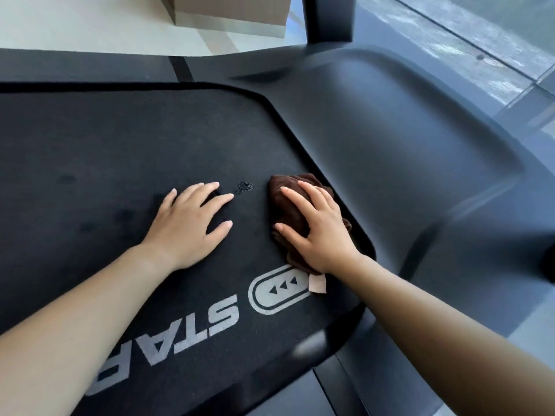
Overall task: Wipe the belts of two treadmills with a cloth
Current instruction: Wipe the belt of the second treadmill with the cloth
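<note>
- Head view looked down on the black treadmill belt, which filled most of the frame and met the dark moulded motor cover on the right.
- The brown cloth lay bunched on the belt, right at the belt's edge beside the motor cover.
- The right hand lay on top of the cloth with its fingers spread and nearly straight, pressing it onto the belt rather than pinching it; the thumb ran along the cloth's near left side.
- A pale tag stuck out from the cloth just below the right wrist, touching the belt.
- The left hand rested flat on the bare belt just left of the cloth, fingers apart and extended, holding nothing.
- A small dark speckled spot sat on the belt between the two hands, near the left hand's fingertips (whether damp or grit could not be told).
- Faint darker blotches marked the belt to the left of the left hand.
- Grey printed lettering ran across the belt under the forearms, with an oval logo holding three small arrows just beside the tag.
- A dark upright post rose from the motor cover at the top of the frame.
- A beige box-like block stood on the pale floor beyond the treadmill's far side rail.
- Glass panels ran along the upper right.
</note>
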